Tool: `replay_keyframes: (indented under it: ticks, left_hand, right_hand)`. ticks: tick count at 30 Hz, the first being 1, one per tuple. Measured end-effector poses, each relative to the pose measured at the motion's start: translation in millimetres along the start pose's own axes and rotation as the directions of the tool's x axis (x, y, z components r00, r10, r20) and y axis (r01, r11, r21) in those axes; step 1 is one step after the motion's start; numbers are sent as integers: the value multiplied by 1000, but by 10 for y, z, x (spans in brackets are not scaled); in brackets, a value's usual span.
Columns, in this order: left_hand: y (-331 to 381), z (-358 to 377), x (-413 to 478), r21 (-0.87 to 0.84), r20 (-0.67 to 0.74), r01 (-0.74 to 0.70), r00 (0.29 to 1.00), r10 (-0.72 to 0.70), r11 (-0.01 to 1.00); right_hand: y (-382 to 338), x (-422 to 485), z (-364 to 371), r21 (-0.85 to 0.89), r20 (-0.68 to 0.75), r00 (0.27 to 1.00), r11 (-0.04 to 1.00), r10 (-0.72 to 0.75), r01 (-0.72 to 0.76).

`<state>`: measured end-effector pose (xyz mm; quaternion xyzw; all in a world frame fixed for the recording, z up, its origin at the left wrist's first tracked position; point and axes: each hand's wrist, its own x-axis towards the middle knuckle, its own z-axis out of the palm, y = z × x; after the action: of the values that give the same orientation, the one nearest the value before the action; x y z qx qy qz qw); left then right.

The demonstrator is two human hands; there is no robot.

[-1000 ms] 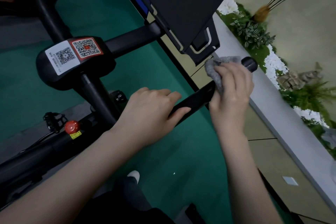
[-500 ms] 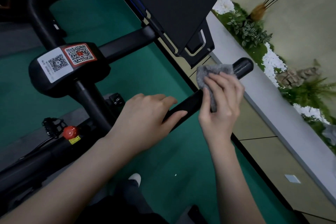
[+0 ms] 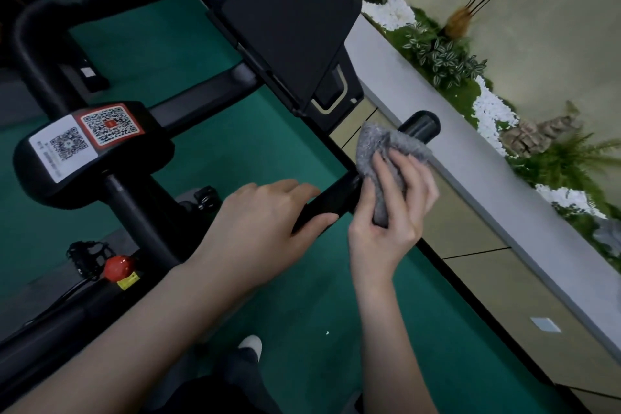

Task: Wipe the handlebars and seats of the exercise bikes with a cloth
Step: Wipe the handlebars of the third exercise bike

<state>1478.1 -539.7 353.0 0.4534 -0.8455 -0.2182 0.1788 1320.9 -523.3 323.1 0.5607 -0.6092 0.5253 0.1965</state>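
Note:
A black exercise bike fills the left of the view. Its right handlebar runs diagonally up to a rounded end. My left hand grips the lower part of this bar. My right hand holds a grey fluffy cloth wrapped over the bar just above my left hand, fingers pressing it against the bar. The left handlebar curves away at the upper left. No seat is in view.
A black tablet holder stands above the bars. The stem block carries two QR stickers, and a red knob sits lower on the frame. A grey ledge with plants and white pebbles runs along the right. Green floor lies below.
My right hand has slid the cloth down the handlebar from near its end toward my left hand, so the bar's end is now uncovered. My left hand has kept its grip.

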Motion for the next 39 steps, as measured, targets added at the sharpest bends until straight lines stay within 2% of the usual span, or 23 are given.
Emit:
replay_keyframes:
  ticks: [4, 7, 9, 11, 13, 17, 21, 24, 26, 29, 32, 36, 39]
  left_hand:
    - [3, 6, 29, 7, 11, 2, 1000, -2, 1000]
    - [-7, 0, 24, -8, 2, 5, 1000, -5, 1000]
    - [-1, 3, 14, -16, 8, 14, 1000, -14, 1000]
    - [12, 11, 4, -28, 10, 20, 1000, -20, 999]
    - [22, 10, 0, -36, 7, 27, 1000, -26, 999]
    - [35, 3, -13, -38, 6, 41, 999, -41, 998]
    - [57, -5, -15, -45, 23, 50, 999, -49, 998]
    - [53, -1, -12, -57, 32, 58, 998, -57, 997]
    - [53, -3, -8, -70, 32, 63, 998, -61, 996]
    - [57, -8, -6, -77, 40, 72, 997, -69, 994]
    - [60, -16, 7, -103, 50, 82, 996, -77, 991]
    - [89, -6, 55, -141, 58, 105, 994, -98, 984]
    - [122, 31, 82, -143, 64, 113, 992, -105, 983]
  right_hand:
    - [20, 74, 85, 64, -88, 989, 992, 118, -112]
    - [-88, -71, 171, 148, -90, 964, 961, 249, -234]
    - [-198, -246, 186, 264, -76, 907, 885, 415, -383]
    - [-273, -332, 171, 393, -46, 815, 760, 578, -518]
    - [-294, -285, 169, 452, -35, 756, 685, 654, -571]
    - [-268, -169, 192, 477, -20, 738, 655, 674, -585]
    - [-362, -348, 160, 535, 80, 616, 488, 783, -690]
    - [-372, -357, 148, 587, 147, 560, 384, 816, -713]
    - [-303, -283, 166, 647, 211, 504, 267, 838, -715]
    - [-211, -164, 161, 751, 345, 416, 19, 842, -661]
    - [-262, -159, 150, 781, 452, 391, -144, 802, -608]
    - [-271, -154, 173, 782, 493, 375, -211, 785, -587]
    - [-95, 44, 179, 797, 465, 415, -165, 782, -582]
